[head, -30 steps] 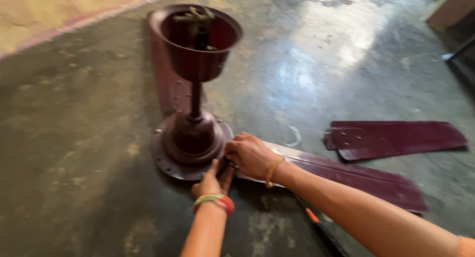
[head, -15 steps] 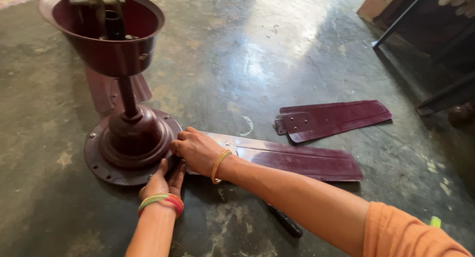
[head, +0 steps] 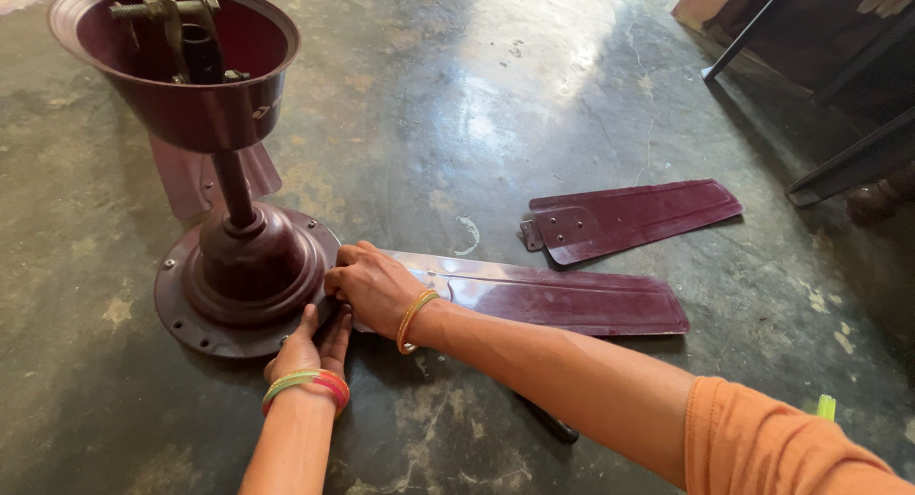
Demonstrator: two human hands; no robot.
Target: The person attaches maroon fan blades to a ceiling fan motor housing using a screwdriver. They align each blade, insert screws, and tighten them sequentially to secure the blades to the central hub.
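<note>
A maroon ceiling fan motor (head: 243, 276) rests on the concrete floor with its rod and canopy cup (head: 176, 61) pointing up. My left hand (head: 310, 347) presses flat against the motor's front rim. Just beside it, my right hand (head: 372, 285) grips the inner end of a maroon fan blade (head: 562, 300) that lies on the floor and meets the motor. A second blade (head: 634, 217) lies loose farther right. Another blade (head: 205, 176) sticks out behind the motor.
A dark tool handle (head: 548, 424) lies on the floor under my right forearm. Dark furniture legs (head: 839, 161) stand at the upper right. A small yellow-green object (head: 825, 406) lies at the right edge.
The view has shifted and come closer. Both hands stay at the motor's rim and the blade's end, with little visible movement.
</note>
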